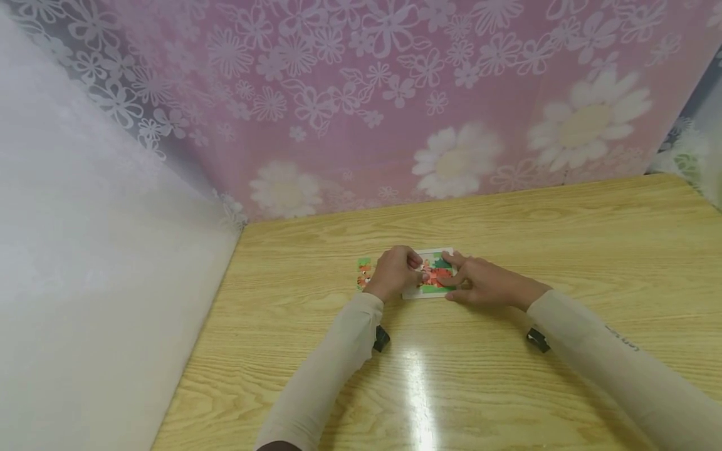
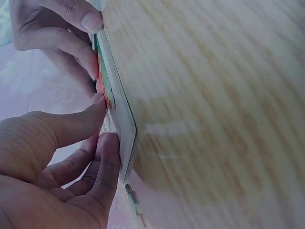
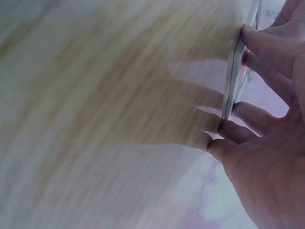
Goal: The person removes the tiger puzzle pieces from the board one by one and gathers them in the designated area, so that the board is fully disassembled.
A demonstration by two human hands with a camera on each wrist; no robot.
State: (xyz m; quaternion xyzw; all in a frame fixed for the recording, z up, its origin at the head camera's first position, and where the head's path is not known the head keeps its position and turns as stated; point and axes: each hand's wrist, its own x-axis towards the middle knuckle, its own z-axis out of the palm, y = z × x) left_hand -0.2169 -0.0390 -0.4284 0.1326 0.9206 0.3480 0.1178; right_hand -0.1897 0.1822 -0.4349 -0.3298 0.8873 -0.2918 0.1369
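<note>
A small picture puzzle in a white tray (image 1: pixel 423 295) lies on the table, with red and green pieces (image 1: pixel 442 274) inside it. My left hand (image 1: pixel 392 272) comes over its left part. In the left wrist view the left thumb (image 2: pixel 99 102) presses at the edge of the pieces, and the bent fingertips rest on the pale tray floor, a gap between them. My right hand (image 1: pixel 485 282) grips the tray's right end. In the right wrist view its thumb and outer fingers are at the tray edge (image 3: pixel 231 81), with the index finger on the picture.
Loose orange and green puzzle pieces (image 1: pixel 363 272) lie just left of the tray. The wood-grain table (image 1: pixel 282 338) meets a pink flowered curtain (image 1: pixel 350 150) behind and a white wall (image 1: pixel 101 250) on the left. Dark straps (image 1: pixel 381 339) hang below both wrists.
</note>
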